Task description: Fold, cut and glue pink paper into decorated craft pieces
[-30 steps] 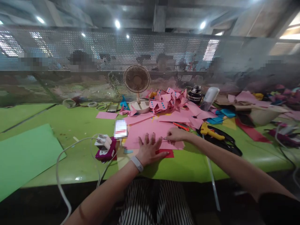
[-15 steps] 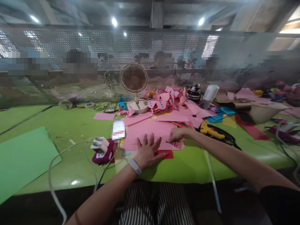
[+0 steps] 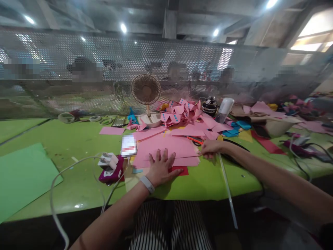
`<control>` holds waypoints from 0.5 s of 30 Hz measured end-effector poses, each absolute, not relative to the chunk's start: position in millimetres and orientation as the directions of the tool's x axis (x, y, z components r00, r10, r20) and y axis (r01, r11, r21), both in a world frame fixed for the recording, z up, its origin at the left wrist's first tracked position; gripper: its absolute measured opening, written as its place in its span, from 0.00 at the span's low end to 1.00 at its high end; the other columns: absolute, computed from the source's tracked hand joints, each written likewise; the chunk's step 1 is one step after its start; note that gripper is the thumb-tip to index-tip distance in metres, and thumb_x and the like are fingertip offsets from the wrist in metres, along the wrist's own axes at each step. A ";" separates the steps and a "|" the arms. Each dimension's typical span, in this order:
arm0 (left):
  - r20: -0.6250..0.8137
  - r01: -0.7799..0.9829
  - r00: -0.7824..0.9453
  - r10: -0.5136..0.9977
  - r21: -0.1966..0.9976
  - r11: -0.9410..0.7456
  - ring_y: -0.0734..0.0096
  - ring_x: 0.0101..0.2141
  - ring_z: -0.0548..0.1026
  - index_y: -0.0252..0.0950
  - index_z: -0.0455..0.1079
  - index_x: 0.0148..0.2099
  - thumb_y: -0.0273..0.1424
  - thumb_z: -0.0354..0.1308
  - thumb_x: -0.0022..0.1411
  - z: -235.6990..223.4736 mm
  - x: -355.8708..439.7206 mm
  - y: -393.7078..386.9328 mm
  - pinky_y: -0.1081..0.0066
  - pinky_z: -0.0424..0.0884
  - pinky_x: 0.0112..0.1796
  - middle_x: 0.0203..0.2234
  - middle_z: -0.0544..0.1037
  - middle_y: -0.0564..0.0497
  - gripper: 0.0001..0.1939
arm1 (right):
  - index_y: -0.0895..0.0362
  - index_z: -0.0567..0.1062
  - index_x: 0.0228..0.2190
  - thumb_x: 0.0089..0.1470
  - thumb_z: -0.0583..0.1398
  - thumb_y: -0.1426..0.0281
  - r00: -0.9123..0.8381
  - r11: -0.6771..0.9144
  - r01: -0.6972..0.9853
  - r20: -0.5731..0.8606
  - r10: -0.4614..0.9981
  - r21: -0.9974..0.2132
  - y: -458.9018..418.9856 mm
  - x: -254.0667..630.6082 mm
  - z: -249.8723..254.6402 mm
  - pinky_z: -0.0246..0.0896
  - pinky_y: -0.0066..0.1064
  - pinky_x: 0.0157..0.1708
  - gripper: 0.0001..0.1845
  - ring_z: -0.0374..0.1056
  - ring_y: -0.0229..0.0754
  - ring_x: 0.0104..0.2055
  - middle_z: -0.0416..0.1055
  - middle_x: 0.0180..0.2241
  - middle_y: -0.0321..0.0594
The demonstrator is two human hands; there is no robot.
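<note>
My left hand [image 3: 161, 166] lies flat with its fingers spread, pressing on a pink paper sheet [image 3: 169, 147] near the table's front edge. Along the sheet's lower part runs a thin straight line, ending at the right edge. Just past that edge is my right hand [image 3: 211, 149], closed, fingers pressed together; whatever it may hold is hidden. Close behind it lies an orange-handled tool [image 3: 195, 140]. A scrap of red paper [image 3: 182, 170] shows beneath the pink sheets beside my left thumb.
A small fan [image 3: 146, 90] stands behind a heap of folded pink paper pieces [image 3: 182, 111]. On the left are a purple power strip [image 3: 111, 173] with a white plug, a white cable [image 3: 53, 194] and green paper [image 3: 26, 177]. A long clear strip [image 3: 229, 191] overhangs the front edge.
My right hand has moved right, from on the pink sheet to just beyond its right edge. A line now shows across the sheet behind it. My left hand stays pressed in place.
</note>
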State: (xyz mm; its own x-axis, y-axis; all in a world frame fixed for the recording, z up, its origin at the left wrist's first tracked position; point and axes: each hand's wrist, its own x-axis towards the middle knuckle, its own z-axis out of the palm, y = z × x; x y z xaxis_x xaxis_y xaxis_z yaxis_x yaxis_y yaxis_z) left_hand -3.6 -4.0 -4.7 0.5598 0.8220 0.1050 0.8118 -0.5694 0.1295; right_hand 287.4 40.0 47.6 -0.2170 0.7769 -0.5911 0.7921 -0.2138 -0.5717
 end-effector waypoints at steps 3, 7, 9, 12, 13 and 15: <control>0.131 0.813 0.557 0.820 0.115 -0.571 0.31 0.60 0.40 0.50 0.43 0.65 0.61 0.37 0.54 -7.1 -3.0 -3.9 0.31 0.34 0.49 0.64 0.47 0.43 0.41 | 0.61 0.72 0.18 0.43 0.64 0.60 -0.278 -0.178 0.767 -0.570 0.773 -0.616 45.4 256.2 52.6 0.45 0.20 0.11 0.17 0.63 0.30 0.14 0.72 0.16 0.37; 0.125 0.822 0.550 0.826 0.091 -0.562 0.31 0.60 0.40 0.51 0.41 0.65 0.62 0.38 0.53 -9.5 -2.7 -3.8 0.31 0.34 0.48 0.64 0.47 0.43 0.41 | 0.61 0.73 0.19 0.43 0.65 0.60 -0.361 -0.162 0.718 -0.561 0.745 -0.677 55.6 215.7 39.9 0.51 0.20 0.14 0.16 0.67 0.32 0.17 0.71 0.15 0.36; 0.108 0.826 0.548 0.829 0.085 -0.557 0.31 0.60 0.40 0.52 0.39 0.65 0.62 0.39 0.53 -9.8 -2.6 -3.8 0.31 0.33 0.48 0.64 0.45 0.45 0.41 | 0.60 0.72 0.18 0.44 0.65 0.62 -0.393 -0.166 0.698 -0.566 0.724 -0.697 59.6 205.7 31.3 0.55 0.20 0.16 0.15 0.67 0.33 0.18 0.71 0.14 0.35; 0.073 0.826 0.550 0.832 0.100 -0.555 0.32 0.60 0.39 0.53 0.36 0.65 0.63 0.37 0.53 -7.5 -1.8 -3.5 0.31 0.32 0.48 0.64 0.44 0.46 0.42 | 0.60 0.71 0.17 0.44 0.65 0.63 -0.425 -0.180 0.682 -0.585 0.691 -0.709 63.6 203.8 22.8 0.57 0.21 0.17 0.15 0.67 0.34 0.17 0.71 0.13 0.35; 0.056 0.823 0.554 0.831 0.112 -0.556 0.32 0.60 0.39 0.53 0.35 0.65 0.63 0.37 0.52 -5.9 -1.9 -3.2 0.31 0.32 0.49 0.64 0.44 0.46 0.42 | 0.61 0.71 0.17 0.43 0.65 0.63 -0.432 -0.185 0.677 -0.587 0.684 -0.713 64.5 204.9 21.2 0.57 0.21 0.17 0.15 0.67 0.34 0.17 0.71 0.13 0.35; 0.018 0.819 0.561 0.827 0.132 -0.558 0.35 0.61 0.40 0.52 0.35 0.66 0.63 0.35 0.52 -1.8 -4.8 -2.4 0.33 0.33 0.50 0.64 0.44 0.46 0.43 | 0.61 0.71 0.17 0.43 0.66 0.63 -0.439 -0.194 0.668 -0.591 0.676 -0.718 65.9 207.7 19.2 0.58 0.21 0.17 0.15 0.67 0.34 0.17 0.71 0.13 0.35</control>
State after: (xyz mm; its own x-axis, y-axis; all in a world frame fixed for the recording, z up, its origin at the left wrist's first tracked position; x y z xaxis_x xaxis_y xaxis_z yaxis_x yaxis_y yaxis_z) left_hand -4.8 -2.4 -1.8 0.5614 0.8274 0.0178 0.8189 -0.5585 0.1322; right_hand 207.7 65.9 19.2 -0.4394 0.6762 -0.5913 0.6680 -0.1942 -0.7184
